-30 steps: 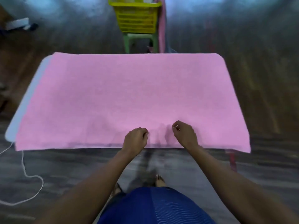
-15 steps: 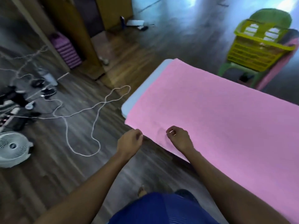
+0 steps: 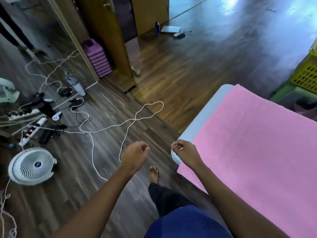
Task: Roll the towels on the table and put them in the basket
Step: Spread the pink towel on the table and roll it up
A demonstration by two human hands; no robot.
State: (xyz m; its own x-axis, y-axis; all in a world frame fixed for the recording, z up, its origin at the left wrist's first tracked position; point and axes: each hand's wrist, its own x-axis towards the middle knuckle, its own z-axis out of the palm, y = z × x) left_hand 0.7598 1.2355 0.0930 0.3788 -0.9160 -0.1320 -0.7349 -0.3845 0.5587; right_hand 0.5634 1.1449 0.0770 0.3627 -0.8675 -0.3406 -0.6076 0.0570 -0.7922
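A single wide-angle camera worn on the person's head looks forward and steeply down. It faces mostly the wooden floor to the left of the table, so the pink towel fills only the lower right and the yellow basket is cut by the right edge. Both forearms rise from the bottom edge, close to the lens, with the left hand and right hand near centre.

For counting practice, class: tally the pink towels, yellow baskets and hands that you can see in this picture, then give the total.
pink towel: 1
yellow basket: 1
hands: 2 (left hand, right hand)
Total: 4
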